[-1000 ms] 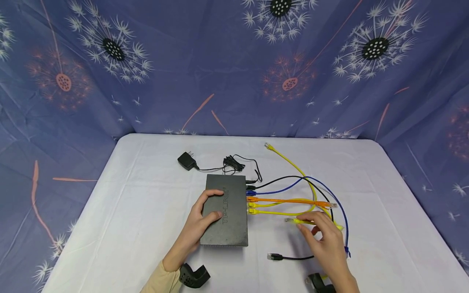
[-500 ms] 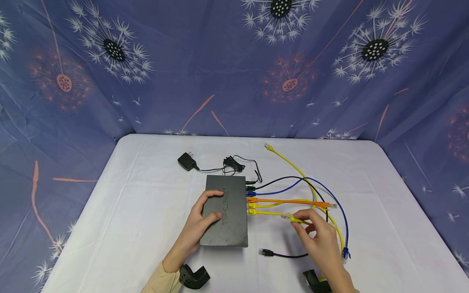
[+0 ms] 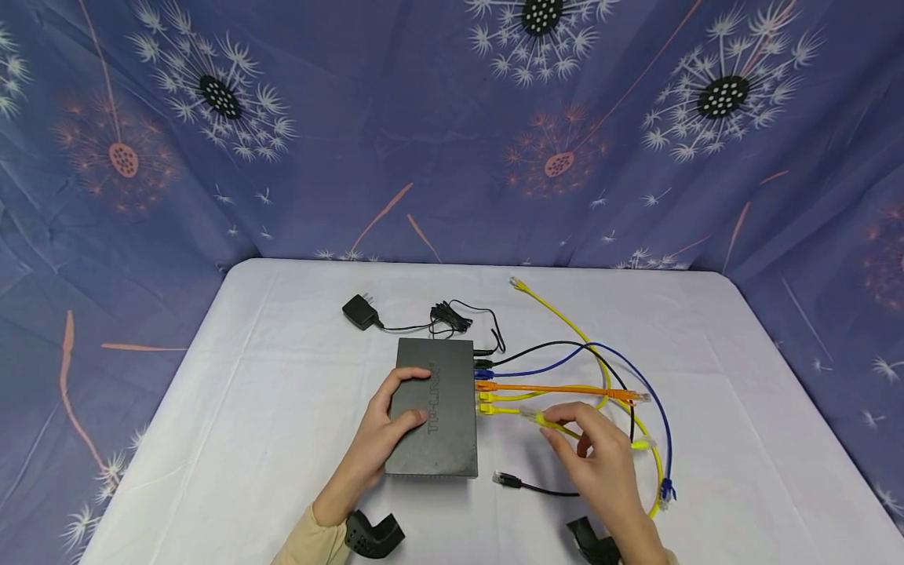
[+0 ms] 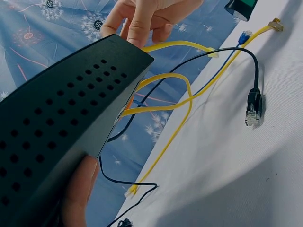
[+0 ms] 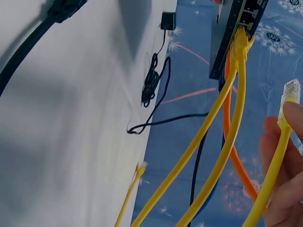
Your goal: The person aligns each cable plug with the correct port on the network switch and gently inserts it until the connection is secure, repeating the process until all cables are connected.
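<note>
My left hand (image 3: 374,439) holds a black TP-LINK network switch (image 3: 455,443) by its left side, thumb and index finger on its top; its other fingers are hidden. Two yellow, one orange, one blue and one black network cable are plugged into its right side. Between thumb and fingers, my right hand (image 3: 600,455) pinches a yellow network cable (image 5: 272,179) just behind its clear plug (image 5: 291,90). That plug points toward the switch but is apart from it. In the right wrist view, open ports (image 5: 248,18) show beside the plugged yellow cables.
Behind the switch lie a black power adapter (image 3: 361,311) and its bundled cord (image 3: 450,315). A loose black plug (image 3: 507,479) lies in front of the right hand. Loose ends of the orange cable (image 3: 625,395), blue cable (image 3: 667,490) and a yellow cable (image 3: 521,285) spread over the white table (image 3: 282,377).
My right hand has moved left with the pinched yellow plug, closer to the switch. The loose black plug has shifted left too. Left hand and switch look nearly still.
</note>
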{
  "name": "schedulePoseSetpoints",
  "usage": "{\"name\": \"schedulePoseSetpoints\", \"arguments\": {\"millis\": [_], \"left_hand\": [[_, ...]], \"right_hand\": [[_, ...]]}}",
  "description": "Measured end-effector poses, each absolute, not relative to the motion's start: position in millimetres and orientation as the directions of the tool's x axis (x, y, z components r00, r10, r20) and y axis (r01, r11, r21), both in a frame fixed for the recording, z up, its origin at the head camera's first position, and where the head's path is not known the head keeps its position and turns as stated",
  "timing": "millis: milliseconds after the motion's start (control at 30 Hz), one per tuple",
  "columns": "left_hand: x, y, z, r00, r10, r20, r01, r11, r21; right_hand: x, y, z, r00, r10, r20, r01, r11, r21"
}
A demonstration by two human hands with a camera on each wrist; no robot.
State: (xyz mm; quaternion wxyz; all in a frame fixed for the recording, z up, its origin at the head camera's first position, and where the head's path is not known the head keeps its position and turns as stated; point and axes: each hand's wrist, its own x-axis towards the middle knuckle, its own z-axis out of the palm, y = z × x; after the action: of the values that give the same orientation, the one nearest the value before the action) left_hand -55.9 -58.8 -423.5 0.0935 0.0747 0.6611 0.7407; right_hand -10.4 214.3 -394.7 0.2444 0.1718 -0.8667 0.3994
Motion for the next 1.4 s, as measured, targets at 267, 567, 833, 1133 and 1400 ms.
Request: {"name": "schedulePoseSetpoints", "arguments": {"millis": [267,567,833,1133,1400], "left_hand": [[-55.9,-58.9,-423.5,-0.969,0.245,-0.015,-0.047,-0.125,0.991],[-55.7,-58.8,-423.6,-0.970,0.244,-0.020,-0.051,-0.122,0.991],[-55.7,-59.2,-423.8,-0.970,0.241,-0.019,-0.049,-0.117,0.992],[-55.4,-58.6,-423.5,-0.969,0.248,-0.024,-0.057,-0.129,0.990],[-55.3,-58.7,-423.1,-0.970,0.240,-0.026,-0.059,-0.129,0.990]], "right_hand": [[-14.8,207.5,-396.5,-0.798,-0.138,0.587,-0.530,0.626,-0.572],[-18.9,198.9,-400.7,-0.728,-0.181,0.661,-0.602,0.631,-0.490],[-23.3,192.9,-406.0,-0.663,-0.217,0.717,-0.653,0.635,-0.412],[-24.4,183.0,-407.0,-0.674,-0.244,0.697,-0.627,0.688,-0.366],[-24.7,177.6,-411.8,-0.644,-0.237,0.728,-0.634,0.697,-0.334]]}}
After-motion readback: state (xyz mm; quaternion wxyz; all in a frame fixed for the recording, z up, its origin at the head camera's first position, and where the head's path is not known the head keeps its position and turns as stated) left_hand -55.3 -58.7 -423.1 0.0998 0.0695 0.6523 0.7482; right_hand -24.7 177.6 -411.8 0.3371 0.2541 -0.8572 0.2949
